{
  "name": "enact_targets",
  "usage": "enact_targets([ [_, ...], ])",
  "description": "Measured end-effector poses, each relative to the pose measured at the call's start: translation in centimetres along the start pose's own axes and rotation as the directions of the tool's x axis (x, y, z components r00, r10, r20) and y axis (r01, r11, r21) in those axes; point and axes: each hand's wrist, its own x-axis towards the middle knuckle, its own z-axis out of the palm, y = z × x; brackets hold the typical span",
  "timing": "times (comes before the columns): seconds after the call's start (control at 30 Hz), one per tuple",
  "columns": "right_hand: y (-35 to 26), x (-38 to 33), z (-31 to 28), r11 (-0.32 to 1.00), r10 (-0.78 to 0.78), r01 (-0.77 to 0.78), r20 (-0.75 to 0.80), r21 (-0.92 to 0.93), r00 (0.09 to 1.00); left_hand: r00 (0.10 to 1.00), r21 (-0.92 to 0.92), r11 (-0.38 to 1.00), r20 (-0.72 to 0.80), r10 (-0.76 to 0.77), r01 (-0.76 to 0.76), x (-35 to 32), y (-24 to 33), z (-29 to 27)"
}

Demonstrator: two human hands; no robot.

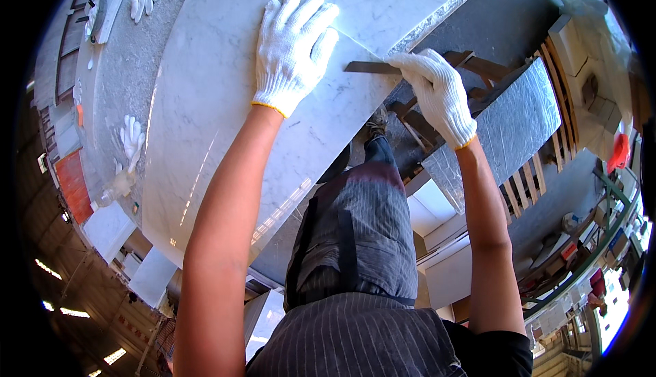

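At the right corner of the veined white slab (205, 124): dark flat strip (371, 67) in my right hand (434, 90), left hand (295, 46) spread.
Right grip closes round one end of the strip; the free end lies over the slab, contact not certain from this angle. Left grip is released, gloved fingers apart on the stone, holding nothing. Judgement: best kept low and level, with light, even pressure and the left palm clear of the strip's path; a tipped end could scratch the glossy face. Labels: no brand or lettering I can read on strip, slab or either hand.
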Motion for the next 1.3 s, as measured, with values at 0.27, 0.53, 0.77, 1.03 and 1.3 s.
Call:
enact_targets([
  [0.27, -0.3, -6.9, -1.5, 0.953, 0.157, -0.209, 0.231, 0.220, 0.960, 1.000, -0.023, 0.999, 0.007, -0.030, 0.030, -0.3, -0.2, -0.2],
  [0.53, 1.4, -13.0, -2.0, -0.023, 0.640, -0.359, 0.290, 0.933, 0.711, 0.992, -0.064, 0.998, 0.124, -0.011, 0.019, -3.2, 5.7, -1.5],
  [0.77, 2.1, -5.4, -3.1, 0.264, 0.589, -0.479, 0.253, 0.837, 0.767, 0.923, -0.012, 0.992, 0.368, -0.113, 0.126, -4.1, 10.3, -2.7],
  [1.03, 3.2, 1.1, -2.5, 0.879, 0.439, -0.443, 0.065, 0.177, 0.896, 0.895, 0.194, 0.972, 0.397, -0.201, 0.133, -3.6, 12.0, -1.5],
  [1.3, 2.3, -3.0, -3.4, 0.789, 0.524, -0.577, 0.261, 0.210, 0.811, 0.897, 0.249, 0.962, 0.391, -0.207, 0.113, -4.0, 12.5, -2.0],
])
